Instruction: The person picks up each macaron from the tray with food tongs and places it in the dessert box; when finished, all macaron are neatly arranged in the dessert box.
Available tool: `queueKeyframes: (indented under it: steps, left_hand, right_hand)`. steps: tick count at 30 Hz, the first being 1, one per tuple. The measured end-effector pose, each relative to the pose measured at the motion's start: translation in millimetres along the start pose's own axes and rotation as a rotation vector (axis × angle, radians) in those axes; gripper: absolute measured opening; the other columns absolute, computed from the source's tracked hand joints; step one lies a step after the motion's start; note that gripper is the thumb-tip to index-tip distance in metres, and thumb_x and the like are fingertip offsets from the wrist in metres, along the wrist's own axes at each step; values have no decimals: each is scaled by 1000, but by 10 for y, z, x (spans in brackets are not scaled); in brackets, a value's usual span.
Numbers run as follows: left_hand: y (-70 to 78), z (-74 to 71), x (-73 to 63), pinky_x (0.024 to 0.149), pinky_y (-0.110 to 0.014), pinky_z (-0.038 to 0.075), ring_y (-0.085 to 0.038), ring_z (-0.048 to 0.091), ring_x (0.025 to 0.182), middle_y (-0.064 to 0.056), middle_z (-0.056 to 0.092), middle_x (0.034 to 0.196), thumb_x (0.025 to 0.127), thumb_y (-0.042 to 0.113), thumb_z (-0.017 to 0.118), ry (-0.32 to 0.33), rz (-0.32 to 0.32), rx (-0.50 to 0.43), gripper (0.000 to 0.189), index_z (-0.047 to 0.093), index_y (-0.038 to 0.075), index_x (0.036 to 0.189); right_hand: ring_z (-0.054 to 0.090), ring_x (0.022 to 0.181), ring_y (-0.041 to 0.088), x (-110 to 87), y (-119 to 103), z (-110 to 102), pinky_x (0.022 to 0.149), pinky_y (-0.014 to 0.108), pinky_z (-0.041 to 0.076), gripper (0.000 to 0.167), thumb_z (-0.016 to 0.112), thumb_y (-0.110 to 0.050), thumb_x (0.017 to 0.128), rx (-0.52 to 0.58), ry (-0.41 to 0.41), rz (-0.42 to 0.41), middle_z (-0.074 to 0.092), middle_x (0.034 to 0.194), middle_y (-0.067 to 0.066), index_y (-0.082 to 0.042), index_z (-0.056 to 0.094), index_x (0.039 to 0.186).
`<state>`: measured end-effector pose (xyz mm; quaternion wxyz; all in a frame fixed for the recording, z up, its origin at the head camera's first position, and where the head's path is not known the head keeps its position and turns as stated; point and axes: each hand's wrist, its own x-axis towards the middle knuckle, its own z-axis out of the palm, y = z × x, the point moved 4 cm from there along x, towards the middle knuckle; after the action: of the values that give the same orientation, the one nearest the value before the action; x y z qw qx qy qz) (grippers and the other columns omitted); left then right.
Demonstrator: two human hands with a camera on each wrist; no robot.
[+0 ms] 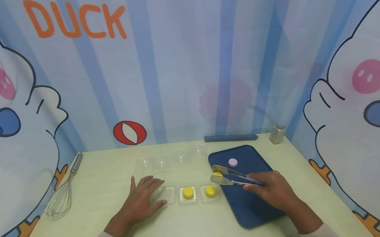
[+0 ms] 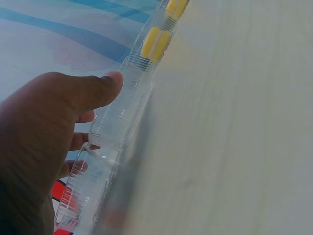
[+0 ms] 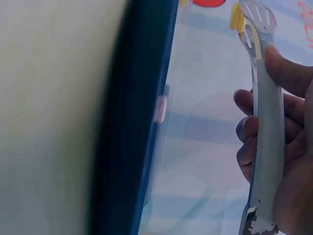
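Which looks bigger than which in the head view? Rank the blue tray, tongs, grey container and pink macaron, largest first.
1. Blue tray
2. Tongs, partly hidden
3. Grey container, farther back
4. Pink macaron

Soft, even, fairly bright light fills the head view, leaving faint shadows beside the left hand (image 1: 139, 203) and under the right hand (image 1: 272, 189). Small glints dot the clear plastic containers (image 1: 161, 163) beyond the left hand. Both wrist views are dimmer and hazier: the left hand's near side sinks into darkness, and across from the right hand the tray (image 3: 129, 117) and tabletop (image 3: 49, 117) blur heavily, while the tongs (image 3: 269, 132) in its grip look sharper.
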<state>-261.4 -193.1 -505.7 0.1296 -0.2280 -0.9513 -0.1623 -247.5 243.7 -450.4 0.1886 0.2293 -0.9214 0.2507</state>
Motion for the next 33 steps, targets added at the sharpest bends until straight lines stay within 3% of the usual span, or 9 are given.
queueKeyframes:
  steps: [7,14,18,22,29,33]
  left_hand:
    - [15,4,1,119,-93,16,-38,56,147,-3,70,147,95,48,82,-10,-9,-16,60,69,20,145]
    - [27,4,2,120,-92,17,-38,56,147,-3,70,147,94,48,82,-5,-10,-2,60,69,20,145]
    - [28,-4,1,120,-92,17,-38,56,147,-3,70,147,94,48,82,-12,-14,-2,60,69,19,145]
    - [20,-7,-2,119,-93,18,-37,56,146,-3,71,146,94,48,83,-6,-10,1,60,69,19,145]
    - [17,-15,2,118,-93,19,-38,57,146,-4,71,145,93,49,83,3,-4,8,60,70,19,144]
    - [-4,-3,0,118,-93,20,-37,57,145,-5,71,144,93,50,82,15,8,11,61,69,19,144]
  right_hand:
    - [76,79,8,207,-227,110,69,30,60,35,91,-30,89,88,-30,-7,86,96,4,-8,86,115]
    - [65,72,1,386,-512,253,65,26,52,41,86,-40,93,130,-133,72,86,104,5,-10,85,121]
    - [80,86,15,461,-666,332,74,36,63,41,84,-40,95,146,-162,85,86,111,7,-10,84,123]
    - [82,101,24,535,-793,426,79,43,65,41,84,-41,95,146,-193,117,85,114,7,-10,84,123]
    - [69,77,9,651,-980,602,61,28,51,40,86,-39,93,139,-241,132,85,103,3,-12,84,122]
    - [72,78,9,696,-1041,660,62,27,52,39,88,-40,91,110,-230,102,85,101,2,-12,85,119]
